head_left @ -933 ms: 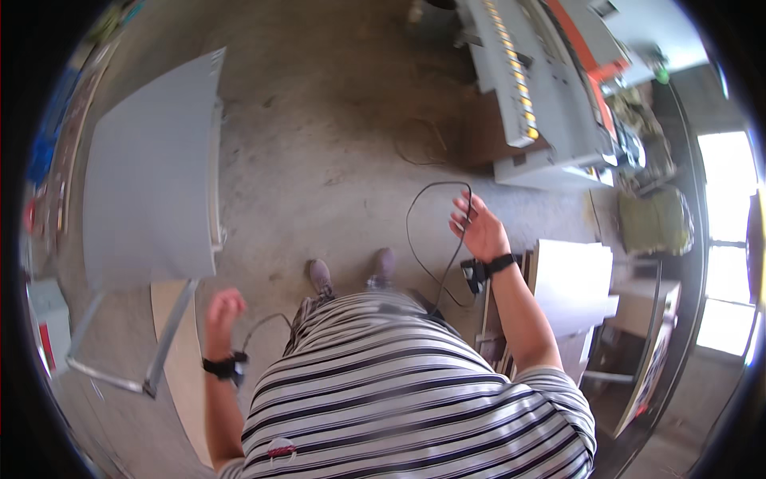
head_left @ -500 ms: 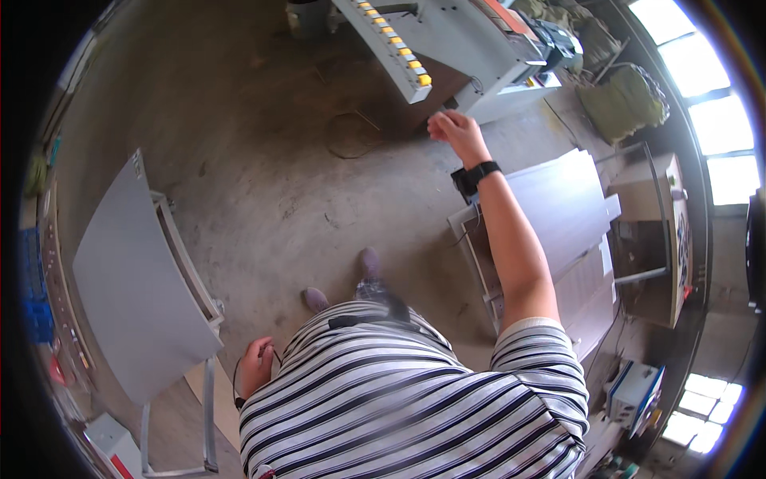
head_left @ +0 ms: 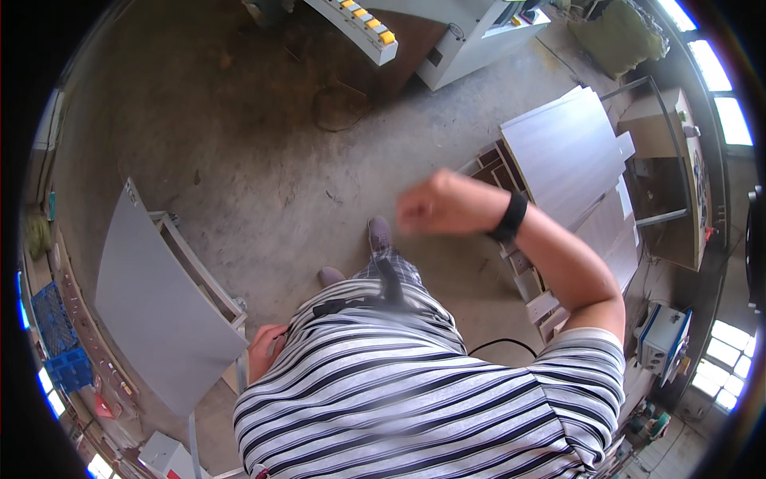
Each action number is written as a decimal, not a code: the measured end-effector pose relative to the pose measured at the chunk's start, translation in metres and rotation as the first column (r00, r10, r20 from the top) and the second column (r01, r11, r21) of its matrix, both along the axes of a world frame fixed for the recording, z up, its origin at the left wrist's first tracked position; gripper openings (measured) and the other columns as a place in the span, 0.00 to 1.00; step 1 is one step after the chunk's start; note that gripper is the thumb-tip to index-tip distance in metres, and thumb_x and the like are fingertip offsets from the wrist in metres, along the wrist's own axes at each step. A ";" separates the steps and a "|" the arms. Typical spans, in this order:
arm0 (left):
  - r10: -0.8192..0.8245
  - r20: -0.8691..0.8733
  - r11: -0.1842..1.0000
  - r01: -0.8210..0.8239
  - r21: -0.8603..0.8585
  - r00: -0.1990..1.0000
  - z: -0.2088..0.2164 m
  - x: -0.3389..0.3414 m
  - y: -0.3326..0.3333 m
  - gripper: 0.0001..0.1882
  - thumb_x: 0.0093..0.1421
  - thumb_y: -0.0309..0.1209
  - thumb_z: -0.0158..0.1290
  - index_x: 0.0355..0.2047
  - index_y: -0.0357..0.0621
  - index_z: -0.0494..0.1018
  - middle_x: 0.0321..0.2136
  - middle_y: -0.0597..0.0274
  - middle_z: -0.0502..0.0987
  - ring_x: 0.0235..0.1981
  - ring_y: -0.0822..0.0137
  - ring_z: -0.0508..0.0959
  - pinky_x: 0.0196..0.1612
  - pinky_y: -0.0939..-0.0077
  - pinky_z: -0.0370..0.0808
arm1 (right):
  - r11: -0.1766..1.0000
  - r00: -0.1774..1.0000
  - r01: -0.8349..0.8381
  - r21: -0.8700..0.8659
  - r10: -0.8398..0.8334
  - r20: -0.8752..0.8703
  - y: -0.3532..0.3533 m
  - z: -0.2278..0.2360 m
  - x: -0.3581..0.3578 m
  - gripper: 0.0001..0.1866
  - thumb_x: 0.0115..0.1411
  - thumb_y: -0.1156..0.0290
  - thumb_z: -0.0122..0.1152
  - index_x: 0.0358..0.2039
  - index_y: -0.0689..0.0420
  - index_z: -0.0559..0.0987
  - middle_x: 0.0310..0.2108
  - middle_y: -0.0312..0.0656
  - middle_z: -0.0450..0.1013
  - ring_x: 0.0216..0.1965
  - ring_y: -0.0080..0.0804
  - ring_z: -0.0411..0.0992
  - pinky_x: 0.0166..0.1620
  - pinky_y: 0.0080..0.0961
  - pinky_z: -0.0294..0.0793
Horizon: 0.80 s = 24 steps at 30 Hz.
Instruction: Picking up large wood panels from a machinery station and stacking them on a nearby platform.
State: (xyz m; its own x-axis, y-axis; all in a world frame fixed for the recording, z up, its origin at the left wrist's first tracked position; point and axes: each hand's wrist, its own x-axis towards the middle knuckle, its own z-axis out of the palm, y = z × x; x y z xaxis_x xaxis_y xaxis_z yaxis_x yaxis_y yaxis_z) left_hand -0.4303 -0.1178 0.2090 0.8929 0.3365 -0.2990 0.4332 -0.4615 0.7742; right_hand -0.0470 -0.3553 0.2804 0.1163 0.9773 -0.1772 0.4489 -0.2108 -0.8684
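Grey panel [head_left: 163, 315] at left, pale stacked boards [head_left: 562, 144] at right, right hand [head_left: 448, 204] in mid-air, blurred, fingers curled inward, apart from the boards, left hand [head_left: 263, 350] just beside panel's edge, half hidden, cannot tell whether it grips anything

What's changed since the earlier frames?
The right hand has drawn back from its forward reach toward the body; the left hand has come in beside the striped shirt. The machine has shifted up and left in the view. No grasp or release is clear. The grey panel remains at left.
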 end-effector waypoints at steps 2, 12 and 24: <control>-0.023 0.004 1.000 0.023 0.000 1.000 0.010 0.009 -0.002 0.10 0.52 0.19 0.50 0.36 0.39 0.72 0.33 0.55 0.72 0.35 0.60 0.74 0.39 0.75 0.69 | 0.986 0.975 -0.133 -0.096 0.113 -0.191 -0.020 -0.016 -0.036 0.05 0.53 0.70 0.56 0.29 0.57 0.76 0.25 0.40 0.74 0.25 0.29 0.72 0.30 0.23 0.71; -0.053 0.036 0.997 0.055 -0.054 0.998 0.025 0.036 -0.004 0.06 0.53 0.27 0.53 0.31 0.38 0.73 0.27 0.57 0.71 0.29 0.64 0.71 0.34 0.77 0.68 | 0.998 0.932 0.039 -0.041 -0.052 -0.359 -0.043 -0.026 -0.093 0.09 0.47 0.76 0.58 0.31 0.61 0.73 0.24 0.42 0.71 0.27 0.31 0.72 0.31 0.23 0.71; -0.051 -0.022 0.986 0.047 -0.162 0.998 0.036 0.048 -0.015 0.09 0.55 0.31 0.53 0.32 0.38 0.72 0.27 0.58 0.72 0.27 0.67 0.71 0.33 0.78 0.68 | 0.993 0.871 0.117 0.028 -0.089 -0.483 -0.048 -0.021 -0.084 0.06 0.45 0.77 0.60 0.25 0.63 0.74 0.24 0.40 0.69 0.27 0.28 0.69 0.30 0.23 0.68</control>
State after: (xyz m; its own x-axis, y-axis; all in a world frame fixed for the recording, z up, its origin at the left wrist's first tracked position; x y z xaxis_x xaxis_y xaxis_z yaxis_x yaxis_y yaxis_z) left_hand -0.3823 -0.1327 0.2451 0.8983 0.2382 -0.3692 0.4342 -0.3521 0.8292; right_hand -0.1305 -0.4028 0.2592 0.1307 0.9742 -0.1839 -0.0482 -0.1790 -0.9827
